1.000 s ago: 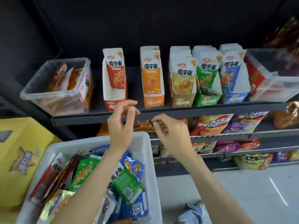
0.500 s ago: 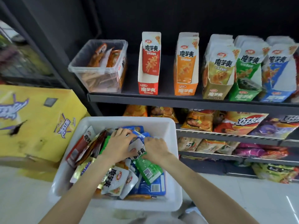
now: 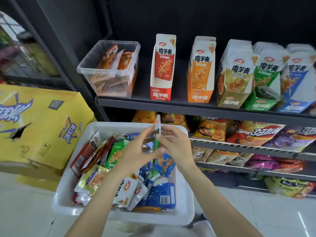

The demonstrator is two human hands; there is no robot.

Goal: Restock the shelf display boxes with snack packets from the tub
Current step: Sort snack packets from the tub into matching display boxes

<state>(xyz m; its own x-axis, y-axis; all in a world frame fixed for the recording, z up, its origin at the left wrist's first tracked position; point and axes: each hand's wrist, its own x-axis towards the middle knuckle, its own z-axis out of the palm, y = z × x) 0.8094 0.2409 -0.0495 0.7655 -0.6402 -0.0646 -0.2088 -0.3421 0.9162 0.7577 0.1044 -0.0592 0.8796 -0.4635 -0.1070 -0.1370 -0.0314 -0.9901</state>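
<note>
Green packet (image 3: pixel 157 140) held edge-on above the tub (image 3: pixel 183 194), upright, white top end up. Right hand (image 3: pixel 177 147) pinches it w/ curled fingers; left hand (image 3: pixel 136 152) alongside, fingers spread and mostly straight, tips at the packet, grip unclear. Tub is white, full of mixed packets: red, green, blue, gold. On the shelf (image 3: pixel 171 106) above: red box (image 3: pixel 161 79) w/ one packet, orange box (image 3: pixel 201 79), gold box (image 3: pixel 234 82), green box (image 3: pixel 263 88), blue box (image 3: pixel 297 89). Clear bin (image 3: pixel 95 65) at shelf's left end. Yellow carton (image 3: pixel 39 124) left of tub. Chip bags on lower shelves.
</note>
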